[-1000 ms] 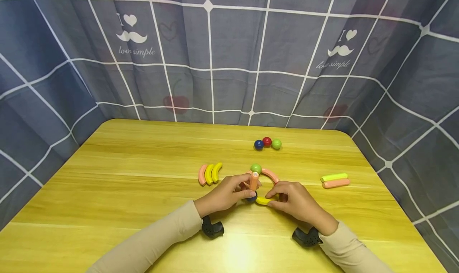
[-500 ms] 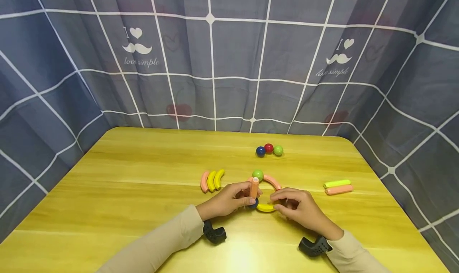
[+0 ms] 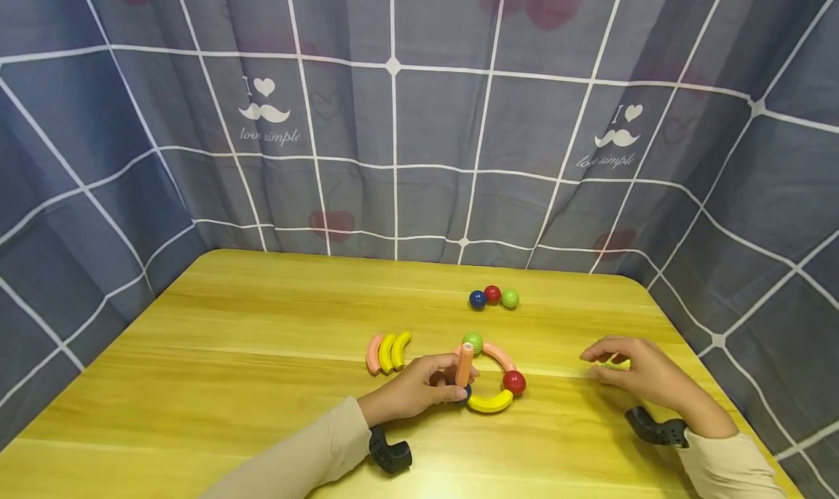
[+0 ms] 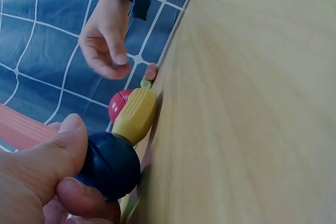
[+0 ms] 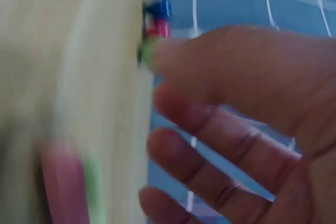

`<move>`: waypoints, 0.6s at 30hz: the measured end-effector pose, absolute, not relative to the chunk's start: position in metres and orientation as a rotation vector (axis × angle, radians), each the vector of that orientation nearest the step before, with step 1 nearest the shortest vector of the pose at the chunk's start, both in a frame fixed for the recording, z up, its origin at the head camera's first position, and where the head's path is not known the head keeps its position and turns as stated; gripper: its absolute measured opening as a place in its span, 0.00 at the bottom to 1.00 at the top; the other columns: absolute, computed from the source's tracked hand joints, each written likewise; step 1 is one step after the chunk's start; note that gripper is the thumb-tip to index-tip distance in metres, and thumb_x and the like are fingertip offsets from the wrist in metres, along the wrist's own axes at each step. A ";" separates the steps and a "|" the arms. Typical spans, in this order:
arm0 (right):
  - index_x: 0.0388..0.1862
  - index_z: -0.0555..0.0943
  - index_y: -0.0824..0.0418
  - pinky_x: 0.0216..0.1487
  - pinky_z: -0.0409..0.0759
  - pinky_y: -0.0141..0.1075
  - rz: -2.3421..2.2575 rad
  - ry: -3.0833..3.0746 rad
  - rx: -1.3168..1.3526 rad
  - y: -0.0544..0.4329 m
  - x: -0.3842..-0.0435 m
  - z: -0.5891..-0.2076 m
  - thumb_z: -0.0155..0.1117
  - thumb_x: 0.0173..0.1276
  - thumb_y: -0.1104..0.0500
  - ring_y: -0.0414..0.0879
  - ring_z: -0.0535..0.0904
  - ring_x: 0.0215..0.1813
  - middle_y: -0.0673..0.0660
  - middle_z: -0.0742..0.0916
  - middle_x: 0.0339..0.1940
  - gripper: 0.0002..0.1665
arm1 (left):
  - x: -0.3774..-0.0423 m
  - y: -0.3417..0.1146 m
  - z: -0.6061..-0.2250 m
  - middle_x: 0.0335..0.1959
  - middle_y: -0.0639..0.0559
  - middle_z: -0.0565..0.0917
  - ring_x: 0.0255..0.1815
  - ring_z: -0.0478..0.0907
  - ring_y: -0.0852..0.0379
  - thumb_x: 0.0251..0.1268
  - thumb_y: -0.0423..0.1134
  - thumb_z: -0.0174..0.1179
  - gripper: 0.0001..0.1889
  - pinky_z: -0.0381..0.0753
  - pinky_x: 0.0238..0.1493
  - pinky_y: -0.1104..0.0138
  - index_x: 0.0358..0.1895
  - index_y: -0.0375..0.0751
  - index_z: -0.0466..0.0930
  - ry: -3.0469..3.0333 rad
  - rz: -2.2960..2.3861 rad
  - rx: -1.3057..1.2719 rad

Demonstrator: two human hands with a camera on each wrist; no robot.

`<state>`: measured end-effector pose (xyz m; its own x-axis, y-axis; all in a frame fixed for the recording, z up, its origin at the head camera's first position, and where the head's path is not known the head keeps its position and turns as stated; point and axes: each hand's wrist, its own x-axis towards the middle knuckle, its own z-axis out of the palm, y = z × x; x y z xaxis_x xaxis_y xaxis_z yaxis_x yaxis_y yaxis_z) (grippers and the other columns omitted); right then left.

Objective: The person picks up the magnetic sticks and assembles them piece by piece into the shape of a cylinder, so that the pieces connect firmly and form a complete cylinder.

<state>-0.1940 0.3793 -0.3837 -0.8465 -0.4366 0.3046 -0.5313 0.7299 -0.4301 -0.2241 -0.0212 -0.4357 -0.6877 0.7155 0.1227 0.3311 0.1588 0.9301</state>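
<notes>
My left hand (image 3: 416, 393) grips a dark blue ball (image 4: 111, 166) between thumb and fingers. A straight pink rod (image 3: 464, 366) stands upright from that ball, its pale end facing up. Joined in a ring on the table are the blue ball, a yellow curved piece (image 3: 490, 402), a red ball (image 3: 514, 382), a pink curved piece (image 3: 499, 355) and a green ball (image 3: 473, 341); the ring's left side is partly behind the hand. At the right, my right hand (image 3: 645, 371) hovers with loosely bent, parted fingers above a pink rod (image 5: 65, 187) and a green rod (image 5: 93, 187), holding nothing.
Left of the ring lie a pink curved piece (image 3: 374, 355) and two yellow curved pieces (image 3: 394, 352). Behind it sit a blue ball (image 3: 478, 300), a red ball (image 3: 492, 293) and a green ball (image 3: 510, 299). A checked curtain (image 3: 432, 200) borders the wooden table (image 3: 229, 382).
My right hand has let go of the yellow curved piece and moved right, over the two loose rods. The left hand keeps its grip at the ring. The head view has tilted up slightly.
</notes>
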 end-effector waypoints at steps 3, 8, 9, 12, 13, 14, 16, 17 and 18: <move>0.41 0.92 0.56 0.38 0.83 0.36 0.626 -2.842 0.607 0.407 -0.191 -0.382 0.87 0.58 0.61 0.31 0.81 0.42 0.47 0.92 0.39 0.13 | -0.223 -0.022 -0.437 0.53 0.44 0.89 0.35 0.73 0.64 0.79 0.33 0.66 0.14 0.73 0.41 0.72 0.62 0.37 0.85 2.114 1.540 0.988; 0.36 0.92 0.58 0.36 0.82 0.37 0.477 -2.909 0.527 0.440 -0.191 -0.389 0.87 0.53 0.67 0.32 0.80 0.38 0.47 0.90 0.34 0.13 | -0.222 -0.022 -0.437 0.47 0.50 0.89 0.30 0.67 0.64 0.79 0.34 0.66 0.15 0.68 0.37 0.72 0.63 0.36 0.85 2.141 1.539 0.969; 0.36 0.92 0.59 0.35 0.82 0.36 0.488 -2.917 0.530 0.443 -0.192 -0.390 0.87 0.52 0.68 0.32 0.79 0.37 0.47 0.90 0.34 0.13 | -0.222 -0.022 -0.437 0.46 0.50 0.88 0.30 0.67 0.64 0.79 0.34 0.66 0.15 0.68 0.37 0.72 0.63 0.36 0.85 2.142 1.539 0.967; 0.36 0.91 0.62 0.33 0.79 0.35 0.567 -2.947 0.556 0.445 -0.195 -0.394 0.86 0.52 0.71 0.31 0.77 0.34 0.45 0.88 0.31 0.13 | -0.223 -0.023 -0.438 0.45 0.51 0.88 0.30 0.68 0.64 0.79 0.34 0.66 0.15 0.68 0.37 0.72 0.63 0.36 0.85 2.140 1.539 0.979; 0.35 0.91 0.63 0.32 0.77 0.34 0.588 -2.959 0.569 0.444 -0.196 -0.395 0.85 0.52 0.72 0.31 0.76 0.33 0.44 0.86 0.30 0.13 | -0.223 -0.023 -0.437 0.45 0.51 0.87 0.31 0.68 0.64 0.79 0.34 0.66 0.15 0.69 0.37 0.72 0.63 0.36 0.85 2.136 1.541 0.986; 0.35 0.90 0.63 0.31 0.76 0.33 0.606 -2.969 0.575 0.443 -0.197 -0.395 0.84 0.52 0.72 0.31 0.74 0.32 0.44 0.85 0.29 0.13 | -0.224 -0.023 -0.437 0.44 0.51 0.87 0.31 0.69 0.64 0.79 0.33 0.65 0.15 0.69 0.37 0.72 0.63 0.36 0.85 2.132 1.543 0.993; 0.34 0.90 0.62 0.30 0.73 0.33 0.632 -3.007 0.584 0.440 -0.197 -0.393 0.84 0.53 0.72 0.31 0.71 0.30 0.42 0.83 0.27 0.12 | -0.225 -0.023 -0.437 0.46 0.50 0.87 0.31 0.69 0.64 0.80 0.33 0.65 0.16 0.70 0.37 0.73 0.64 0.35 0.85 2.116 1.550 1.011; 0.34 0.90 0.62 0.29 0.73 0.33 0.643 -3.026 0.599 0.438 -0.197 -0.393 0.83 0.54 0.72 0.31 0.70 0.29 0.41 0.82 0.26 0.11 | -0.225 -0.023 -0.437 0.46 0.50 0.86 0.31 0.70 0.64 0.80 0.33 0.65 0.16 0.70 0.37 0.73 0.65 0.35 0.84 2.109 1.552 1.018; 0.33 0.90 0.61 0.29 0.71 0.32 0.648 -3.043 0.610 0.436 -0.197 -0.391 0.83 0.54 0.71 0.31 0.70 0.29 0.40 0.81 0.26 0.11 | -0.226 -0.023 -0.437 0.46 0.49 0.86 0.31 0.70 0.64 0.80 0.33 0.64 0.16 0.71 0.37 0.73 0.65 0.34 0.84 2.104 1.555 1.027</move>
